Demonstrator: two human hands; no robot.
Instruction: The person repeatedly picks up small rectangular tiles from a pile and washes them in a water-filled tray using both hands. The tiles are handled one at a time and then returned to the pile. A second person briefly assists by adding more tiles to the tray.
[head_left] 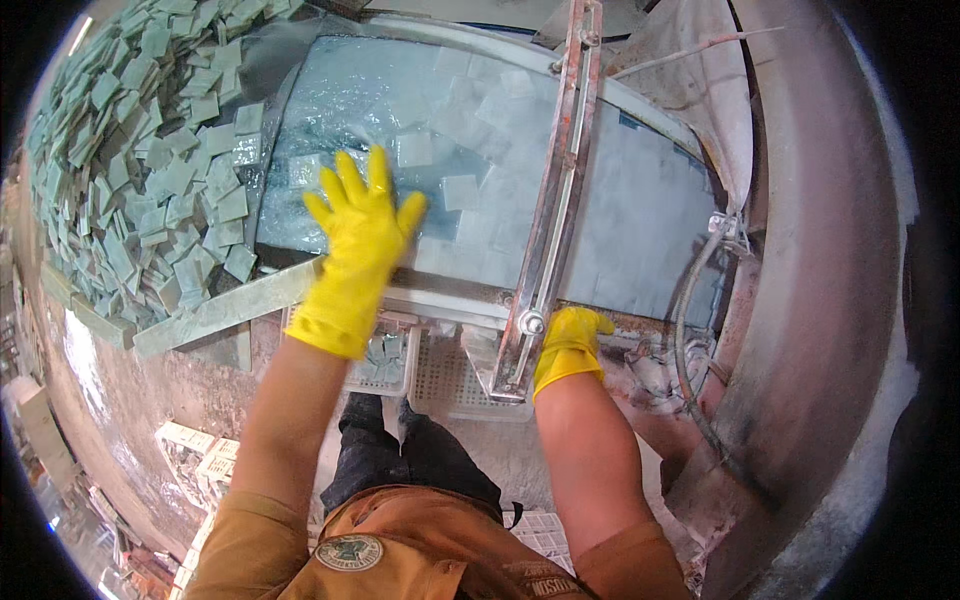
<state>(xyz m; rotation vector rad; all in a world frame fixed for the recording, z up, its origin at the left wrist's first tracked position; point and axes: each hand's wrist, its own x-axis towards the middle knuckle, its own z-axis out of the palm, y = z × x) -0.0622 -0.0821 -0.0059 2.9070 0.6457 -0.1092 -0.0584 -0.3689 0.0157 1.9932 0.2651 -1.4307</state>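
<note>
My left hand (358,225), in a yellow rubber glove, has its fingers spread over the wet bed (300,95). Beneath and around it lie square, pale green-grey tiles (460,193), some under a film of water. None shows in its grasp. My right hand (572,345), gloved the same way, is at the near edge of the bed, just right of the metal crossbar (560,190). Its fingers are bent and partly hidden, so whether it grips the edge cannot be made out. More tiles lie in rows toward the right, blurred by whitish water.
A large heap of loose tiles (150,170) stands at the left behind a pale board (225,308). Perforated plastic baskets (450,375) are below the near edge. A hose (688,350) hangs at the right beside a curved wall (810,300).
</note>
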